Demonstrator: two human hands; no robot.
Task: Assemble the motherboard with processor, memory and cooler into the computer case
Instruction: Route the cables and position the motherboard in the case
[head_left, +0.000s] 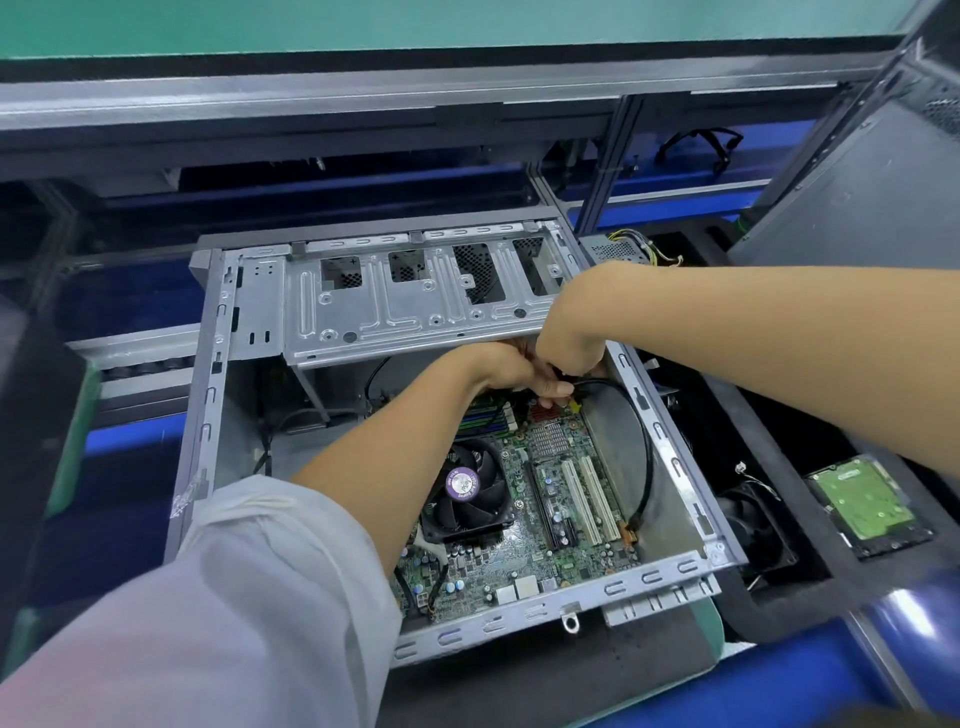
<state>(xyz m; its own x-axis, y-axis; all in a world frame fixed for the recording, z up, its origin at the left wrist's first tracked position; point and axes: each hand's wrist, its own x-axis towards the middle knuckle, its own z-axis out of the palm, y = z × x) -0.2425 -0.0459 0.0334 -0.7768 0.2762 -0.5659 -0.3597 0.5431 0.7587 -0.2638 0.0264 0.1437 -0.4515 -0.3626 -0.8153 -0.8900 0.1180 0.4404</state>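
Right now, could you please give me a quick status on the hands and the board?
Both hands, left hand and right hand, together at black cable, grip unclear. Motherboard seated in case, cooler on. Drive cage overhangs hands.

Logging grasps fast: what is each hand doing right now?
Left hand: fingers curled at the black cable end; grip cannot be told.
Right hand: curled beside it; fingertips hidden, cannot be told.
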